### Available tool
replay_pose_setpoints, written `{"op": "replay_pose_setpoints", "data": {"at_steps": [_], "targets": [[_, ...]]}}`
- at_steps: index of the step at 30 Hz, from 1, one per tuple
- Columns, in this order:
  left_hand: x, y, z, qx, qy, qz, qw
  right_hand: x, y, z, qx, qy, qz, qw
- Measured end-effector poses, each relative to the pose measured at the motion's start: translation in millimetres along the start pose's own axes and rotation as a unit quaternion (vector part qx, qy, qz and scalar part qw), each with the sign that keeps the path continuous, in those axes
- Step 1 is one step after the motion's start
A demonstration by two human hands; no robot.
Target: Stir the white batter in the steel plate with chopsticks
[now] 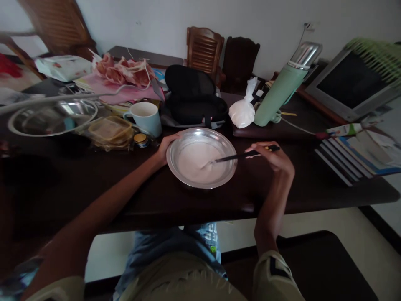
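A round metal basin (232, 169) with a wide rim sits on the dark table near its front edge. Pale, milky batter-like liquid (197, 161) covers its bottom. My left hand (167, 146) grips the basin's left rim, with part of the fingers hidden behind it. From the right, my right hand (269, 154) is closed around slim black chopsticks (230, 158). Their lighter tips dip into the liquid near the middle of the basin. Left of the basin stand a light blue mug (145, 119) and a small gold-lidded jar (140, 140).
A knotted plastic bag of white powder (242, 112) and a green thermos (277, 94) stand beyond my right hand. Behind the basin lies an open black case (194, 100). A larger steel bowl (19, 125) and plastic containers (109, 129) are left; books (354, 154) are right.
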State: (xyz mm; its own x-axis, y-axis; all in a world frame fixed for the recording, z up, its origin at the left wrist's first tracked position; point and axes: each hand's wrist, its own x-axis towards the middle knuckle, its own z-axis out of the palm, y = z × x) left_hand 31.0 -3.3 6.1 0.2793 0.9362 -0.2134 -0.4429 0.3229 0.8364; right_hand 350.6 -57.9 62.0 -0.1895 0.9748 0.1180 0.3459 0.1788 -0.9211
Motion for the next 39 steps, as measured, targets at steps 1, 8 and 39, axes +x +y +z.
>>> {"op": "replay_pose_setpoints", "data": {"at_steps": [1,8,39], "targets": [[1,0,-0.4,0.001,-0.006,-0.003,1.000,0,0,0,0.004,0.040,-0.001,0.999],[2,-2,-1.3,0.014,-0.005,0.013,1.000,0,2,-1,0.014,-0.087,0.019,0.996],[0,-1,1.0,0.000,0.027,-0.024,0.999,2,-2,11,0.009,-0.095,-0.011,0.995]]}}
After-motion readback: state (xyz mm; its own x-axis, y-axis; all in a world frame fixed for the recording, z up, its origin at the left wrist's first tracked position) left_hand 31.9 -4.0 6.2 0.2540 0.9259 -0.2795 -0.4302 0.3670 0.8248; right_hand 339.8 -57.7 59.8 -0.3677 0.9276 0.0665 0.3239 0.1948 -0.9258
